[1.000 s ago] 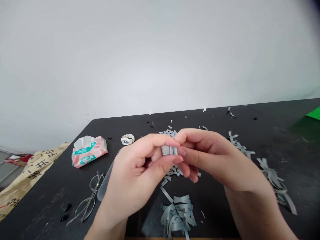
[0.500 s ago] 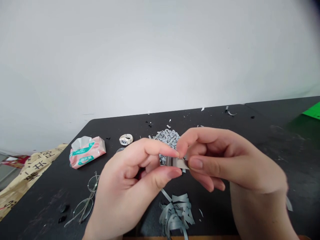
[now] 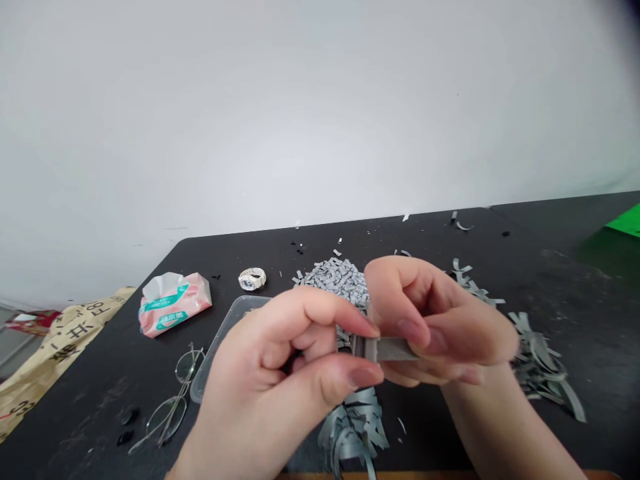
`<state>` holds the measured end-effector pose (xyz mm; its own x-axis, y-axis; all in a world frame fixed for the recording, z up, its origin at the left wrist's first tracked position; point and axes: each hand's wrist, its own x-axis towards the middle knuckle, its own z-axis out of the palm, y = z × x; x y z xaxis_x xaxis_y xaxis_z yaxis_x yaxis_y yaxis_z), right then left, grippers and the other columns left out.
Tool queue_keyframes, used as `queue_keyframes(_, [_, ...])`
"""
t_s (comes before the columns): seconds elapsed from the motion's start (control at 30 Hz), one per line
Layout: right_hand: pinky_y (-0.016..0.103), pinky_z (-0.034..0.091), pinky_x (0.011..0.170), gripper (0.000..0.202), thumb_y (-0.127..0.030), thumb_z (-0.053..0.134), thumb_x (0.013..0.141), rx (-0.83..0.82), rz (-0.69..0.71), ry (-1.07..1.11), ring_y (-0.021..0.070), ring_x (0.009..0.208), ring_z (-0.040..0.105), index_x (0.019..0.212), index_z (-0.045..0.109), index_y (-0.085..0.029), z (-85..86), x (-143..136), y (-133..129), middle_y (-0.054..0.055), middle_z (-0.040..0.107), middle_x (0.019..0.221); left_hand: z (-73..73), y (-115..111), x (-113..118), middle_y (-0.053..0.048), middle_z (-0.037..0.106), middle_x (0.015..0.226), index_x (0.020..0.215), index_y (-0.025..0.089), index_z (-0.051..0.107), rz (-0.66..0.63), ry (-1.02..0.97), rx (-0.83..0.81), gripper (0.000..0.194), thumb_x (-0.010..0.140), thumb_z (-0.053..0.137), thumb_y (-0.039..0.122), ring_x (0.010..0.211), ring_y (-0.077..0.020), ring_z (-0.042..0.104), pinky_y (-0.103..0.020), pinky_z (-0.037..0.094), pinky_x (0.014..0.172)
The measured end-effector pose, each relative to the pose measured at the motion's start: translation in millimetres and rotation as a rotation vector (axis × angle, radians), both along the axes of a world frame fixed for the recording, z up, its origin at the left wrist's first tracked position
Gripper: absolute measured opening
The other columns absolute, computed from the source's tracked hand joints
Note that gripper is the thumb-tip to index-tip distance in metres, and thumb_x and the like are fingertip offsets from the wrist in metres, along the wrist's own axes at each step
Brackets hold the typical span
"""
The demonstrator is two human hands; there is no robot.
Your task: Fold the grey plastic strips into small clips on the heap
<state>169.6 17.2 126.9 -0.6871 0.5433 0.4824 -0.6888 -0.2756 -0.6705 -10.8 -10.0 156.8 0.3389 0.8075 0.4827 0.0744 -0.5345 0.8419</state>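
My left hand (image 3: 295,373) pinches a small grey piece (image 3: 367,348) between thumb and index finger, near the middle of the view. From its right side extends a flat grey strip (image 3: 397,349), which my right hand (image 3: 440,327) grips between thumb and fingers. The two hands nearly touch, raised above the black table. Behind them lies a heap of small grey pieces (image 3: 333,277), partly hidden by my fingers. Below my hands is a bunch of curled grey strips (image 3: 353,433).
A clear plastic container (image 3: 217,350) is partly behind my left hand. To the left are glasses (image 3: 167,420), a tissue pack (image 3: 175,303) and a white watch (image 3: 252,279). More grey strips (image 3: 545,363) lie right; a green sheet (image 3: 627,221) is at the far right.
My left hand has shifted slightly right. My right hand has turned, its fingers curling more over the strip. The clear container and the strips at right show more.
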Motion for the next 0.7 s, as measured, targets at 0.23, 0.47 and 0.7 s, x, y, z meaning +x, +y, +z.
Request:
queue_keyframes(0.23, [0.014, 0.034, 0.046, 0.007, -0.013, 0.060, 0.095, 0.120, -0.380, -0.168, 0.0028, 0.041, 0.036, 0.091, 0.063, -0.018, 4.1, 0.5, -6.3, -0.010, 0.047, 0.052, -5.9, 3.5, -6.9, 0.010, 0.040, 0.053, 0.101, 0.031, 0.070, 0.103, 0.182, 0.137, 0.012, 0.092, 0.069, 0.023, 0.047, -0.0054, 0.038, -0.013, 0.037, 0.044])
queue_keyframes(0.47, [0.016, 0.043, 0.054, 0.015, -0.003, 0.055, 0.092, 0.184, -0.641, -0.399, 0.0061, 0.062, 0.051, 0.090, 0.060, -0.017, 11.0, 3.5, -8.3, -0.003, 0.058, 0.074, -8.4, 10.4, -8.6, 0.009, 0.051, 0.059, 0.097, 0.030, 0.067, 0.120, 0.342, 0.246, 0.011, 0.097, 0.062, 0.020, 0.049, -0.0056, 0.041, -0.014, 0.035, 0.045])
queue_keyframes(0.7, [0.017, 0.039, 0.051, 0.009, -0.010, 0.060, 0.092, 0.248, -0.755, -0.480, 0.0067, 0.059, 0.047, 0.092, 0.059, -0.019, 9.3, -1.1, -8.2, -0.005, 0.055, 0.068, -13.1, 11.3, -7.7, 0.008, 0.048, 0.060, 0.106, 0.032, 0.069, 0.201, 0.184, 0.155, 0.011, 0.096, 0.065, 0.028, 0.052, -0.0060, 0.044, -0.014, 0.038, 0.046])
